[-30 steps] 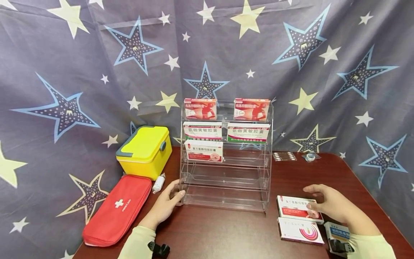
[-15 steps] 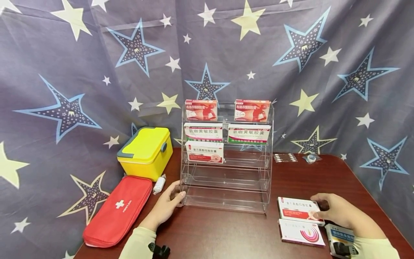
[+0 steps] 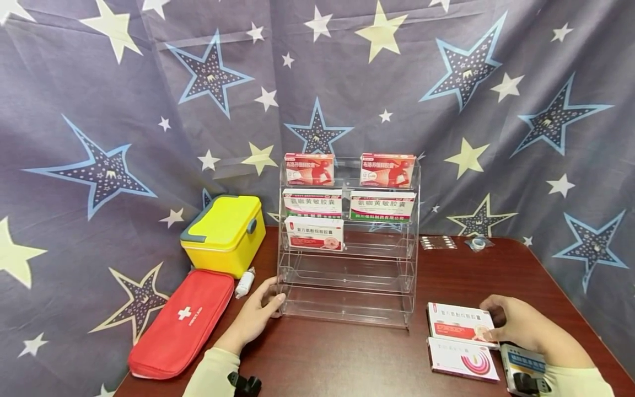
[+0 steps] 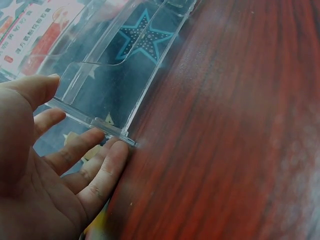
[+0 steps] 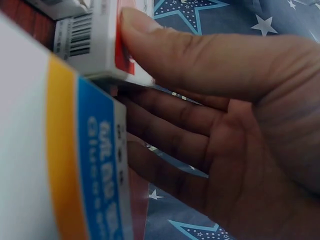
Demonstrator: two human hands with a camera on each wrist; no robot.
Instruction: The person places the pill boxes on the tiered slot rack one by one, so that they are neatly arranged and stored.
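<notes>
A clear acrylic rack (image 3: 347, 298) stands mid-table, with medicine boxes on its upper tiers. At its lower left side is my left hand (image 3: 255, 314); in the left wrist view the fairly straight fingers (image 4: 107, 172) touch the rack's side edge. My right hand (image 3: 521, 328) pinches the right end of a white and red medicine box (image 3: 453, 318) on the table. The right wrist view shows the thumb (image 5: 142, 37) on its printed face and fingers beyond it. Just in front lies a white medicine box with pink arcs (image 3: 458, 358). A blue and white box (image 3: 521, 361) sits under the right wrist.
On the left are a yellow bin (image 3: 223, 237) with a lid, a red first aid pouch (image 3: 183, 325) and a small white bottle (image 3: 245, 282). At the back right lie a blister pack (image 3: 437, 242) and a tape roll (image 3: 478, 243). A star-patterned curtain (image 3: 347, 66) hangs behind.
My right hand has moved right and down from over the white and red box to its right end, and its thumb and fingers have closed there. My left hand has stayed at the rack.
</notes>
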